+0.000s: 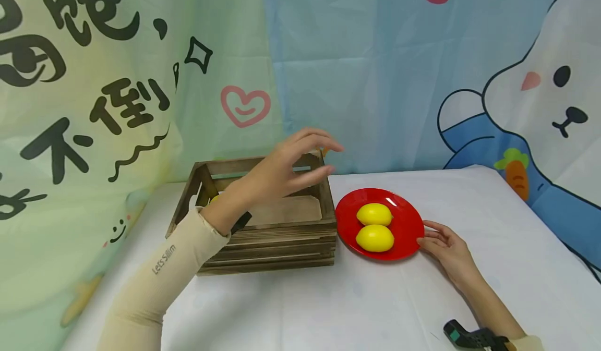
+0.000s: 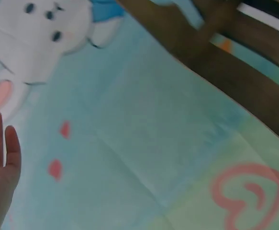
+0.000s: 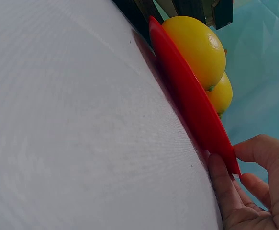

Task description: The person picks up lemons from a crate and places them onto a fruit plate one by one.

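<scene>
Two yellow lemons lie one in front of the other on a red plate. At the plate's right rim, my right hand pinches the edge; in the right wrist view the thumb is on top and fingers are underneath. My left hand hangs over the wooden crate, fingers spread and loosely bent, with nothing in them. Inside the crate's left part, a bit of something yellow shows, mostly hidden by my left forearm.
The crate has slatted sides and stands just left of the plate, close to its rim. A white cloth covers the table. Behind it hangs a printed curtain with a cartoon bear and hearts.
</scene>
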Demonstrator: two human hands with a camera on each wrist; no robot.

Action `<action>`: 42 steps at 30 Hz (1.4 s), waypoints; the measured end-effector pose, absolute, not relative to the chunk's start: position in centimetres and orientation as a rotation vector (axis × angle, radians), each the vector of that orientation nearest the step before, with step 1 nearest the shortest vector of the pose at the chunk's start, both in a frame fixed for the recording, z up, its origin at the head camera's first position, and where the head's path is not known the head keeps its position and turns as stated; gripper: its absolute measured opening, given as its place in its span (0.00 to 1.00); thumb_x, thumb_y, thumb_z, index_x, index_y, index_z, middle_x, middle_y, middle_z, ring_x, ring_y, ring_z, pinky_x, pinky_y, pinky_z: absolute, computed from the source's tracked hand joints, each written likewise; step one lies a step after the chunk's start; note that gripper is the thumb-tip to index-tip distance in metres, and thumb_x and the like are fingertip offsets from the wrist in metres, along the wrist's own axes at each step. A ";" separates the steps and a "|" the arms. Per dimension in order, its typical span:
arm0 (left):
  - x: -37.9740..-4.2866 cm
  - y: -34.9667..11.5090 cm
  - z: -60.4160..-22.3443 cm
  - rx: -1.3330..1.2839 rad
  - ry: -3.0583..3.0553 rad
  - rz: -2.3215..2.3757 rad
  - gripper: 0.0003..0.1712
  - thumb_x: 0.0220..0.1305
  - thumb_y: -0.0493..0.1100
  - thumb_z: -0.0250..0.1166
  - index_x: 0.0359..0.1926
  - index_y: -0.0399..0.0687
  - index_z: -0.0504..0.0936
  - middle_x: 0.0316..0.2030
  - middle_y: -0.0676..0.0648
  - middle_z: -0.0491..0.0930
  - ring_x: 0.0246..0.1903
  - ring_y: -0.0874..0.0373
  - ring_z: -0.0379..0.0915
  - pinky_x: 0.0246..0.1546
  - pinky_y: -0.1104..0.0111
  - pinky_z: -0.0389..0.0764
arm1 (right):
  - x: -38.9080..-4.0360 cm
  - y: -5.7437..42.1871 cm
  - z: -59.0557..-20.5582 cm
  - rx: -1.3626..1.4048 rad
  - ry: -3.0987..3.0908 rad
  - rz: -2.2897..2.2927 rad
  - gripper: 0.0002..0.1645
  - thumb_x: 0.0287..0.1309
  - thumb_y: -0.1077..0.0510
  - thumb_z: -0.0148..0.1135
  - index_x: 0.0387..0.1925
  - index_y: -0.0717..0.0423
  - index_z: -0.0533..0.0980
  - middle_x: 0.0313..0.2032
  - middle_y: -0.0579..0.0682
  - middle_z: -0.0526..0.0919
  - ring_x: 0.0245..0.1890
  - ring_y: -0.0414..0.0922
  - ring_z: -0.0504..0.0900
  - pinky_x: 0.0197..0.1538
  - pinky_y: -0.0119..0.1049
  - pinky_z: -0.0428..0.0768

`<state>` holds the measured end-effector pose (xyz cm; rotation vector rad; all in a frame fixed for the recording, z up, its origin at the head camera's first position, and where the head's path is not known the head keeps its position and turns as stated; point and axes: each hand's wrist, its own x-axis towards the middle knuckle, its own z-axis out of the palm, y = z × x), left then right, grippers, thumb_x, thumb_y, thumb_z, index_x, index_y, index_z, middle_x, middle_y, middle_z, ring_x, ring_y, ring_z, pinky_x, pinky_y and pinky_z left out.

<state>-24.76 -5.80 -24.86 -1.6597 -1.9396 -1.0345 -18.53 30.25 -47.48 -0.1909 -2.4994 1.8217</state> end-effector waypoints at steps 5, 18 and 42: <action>-28.3 -7.8 -25.5 -1.484 -1.994 -1.029 0.17 0.60 0.30 0.67 0.50 0.35 0.79 0.49 0.41 0.77 0.52 0.52 0.71 0.52 0.64 0.74 | -18.6 30.3 -47.6 -0.220 -2.517 1.810 0.41 0.65 0.50 0.62 0.71 0.64 0.56 0.49 0.45 0.76 0.39 0.20 0.76 0.43 0.19 0.78; -32.7 -15.1 -28.5 -0.984 -2.241 -1.165 0.19 0.63 0.32 0.65 0.55 0.33 0.76 0.49 0.36 0.78 0.50 0.45 0.73 0.50 0.50 0.74 | -18.7 30.3 -47.5 -0.204 -2.536 1.792 0.42 0.65 0.50 0.62 0.71 0.64 0.56 0.48 0.42 0.76 0.39 0.20 0.76 0.42 0.19 0.78; -33.2 -20.5 -29.5 -0.734 -2.713 -1.263 0.14 0.64 0.36 0.65 0.49 0.33 0.80 0.36 0.37 0.82 0.34 0.47 0.78 0.34 0.72 0.76 | -18.8 30.5 -47.8 -0.184 -2.532 1.818 0.41 0.66 0.50 0.61 0.70 0.66 0.56 0.45 0.34 0.75 0.38 0.20 0.76 0.41 0.19 0.78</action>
